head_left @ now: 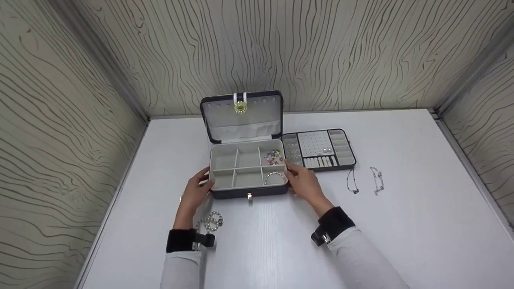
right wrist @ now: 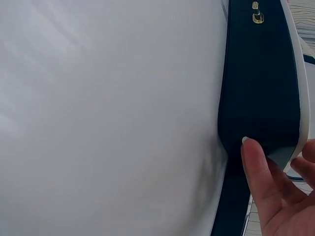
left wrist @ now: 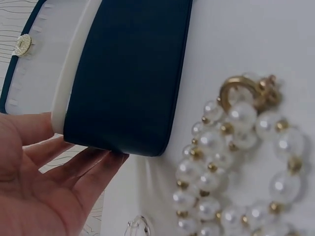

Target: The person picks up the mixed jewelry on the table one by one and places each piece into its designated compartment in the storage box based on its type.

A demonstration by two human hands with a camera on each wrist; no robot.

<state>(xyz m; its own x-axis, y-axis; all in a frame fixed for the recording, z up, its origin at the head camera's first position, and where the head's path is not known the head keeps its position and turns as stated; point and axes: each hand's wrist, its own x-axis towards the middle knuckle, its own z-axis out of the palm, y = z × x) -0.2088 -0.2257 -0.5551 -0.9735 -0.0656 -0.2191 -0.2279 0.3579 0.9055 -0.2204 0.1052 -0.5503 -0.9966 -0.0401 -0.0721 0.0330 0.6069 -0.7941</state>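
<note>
A dark navy jewelry box (head_left: 233, 194) stands on the table, its lid (head_left: 245, 120) raised. Both hands hold it from opposite sides. My left hand (head_left: 195, 193) has the thumb at the pale rim and the other fingers along the left side; in the left wrist view their tips reach the lower edge of the wall (left wrist: 128, 78). At the right side, my right hand (head_left: 306, 184) grips the corner, one fingertip (right wrist: 253, 152) against the dark wall. Small colorful pieces (head_left: 274, 157) fill the back right compartment, and a silvery bangle (head_left: 274, 174) leans in the front right one.
A pearl necklace (head_left: 212, 221) lies beside my left wrist. Touching the box's right side is a jewelry tray (head_left: 336, 167) with studs and small pieces. Two thin chain bracelets, one nearer (head_left: 355, 191) and one farther right (head_left: 377, 180), lie beyond it. Patterned walls enclose the table.
</note>
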